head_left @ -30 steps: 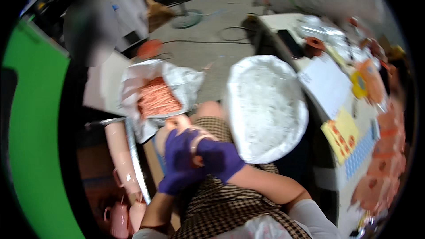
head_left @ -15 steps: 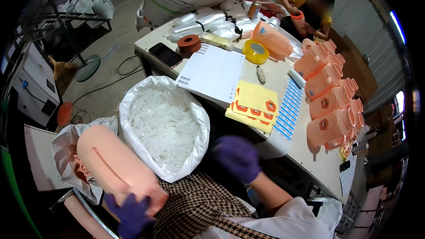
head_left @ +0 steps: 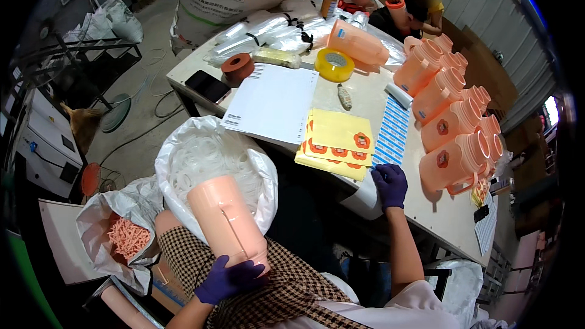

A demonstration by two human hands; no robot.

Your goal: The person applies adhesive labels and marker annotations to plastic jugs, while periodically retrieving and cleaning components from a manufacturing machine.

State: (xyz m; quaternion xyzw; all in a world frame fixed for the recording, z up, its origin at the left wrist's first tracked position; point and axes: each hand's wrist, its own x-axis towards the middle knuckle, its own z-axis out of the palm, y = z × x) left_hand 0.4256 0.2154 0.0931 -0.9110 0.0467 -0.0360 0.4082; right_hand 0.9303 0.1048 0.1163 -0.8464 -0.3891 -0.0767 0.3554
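Note:
A peach plastic jug (head_left: 224,213) lies tilted across my lap, its side seam facing up. My left hand (head_left: 231,279), in a purple glove, is closed around its near end. At the table's front edge, my purple-gloved right hand (head_left: 390,184) has its fingers curled together on the near end of a sheet of blue-and-white stickers (head_left: 393,137); whether a single sticker is between the fingertips is hidden. Yellow sheets with red flower stickers (head_left: 341,131) lie just left of that hand. Several peach jugs (head_left: 451,161) with handles stand in rows to its right.
A white sack of clear rings (head_left: 204,155) stands beyond the held jug, and a sack of peach pieces (head_left: 128,237) at the left. Paper (head_left: 271,100), yellow tape (head_left: 334,64), a phone (head_left: 207,86) and another jug (head_left: 356,42) lie on the table (head_left: 420,216). A co-worker (head_left: 420,0) holds a jug.
My right hand has moved right and forward from above my lap to the sticker sheet. The jug in my left hand has shifted right, now partly in front of the sack of rings.

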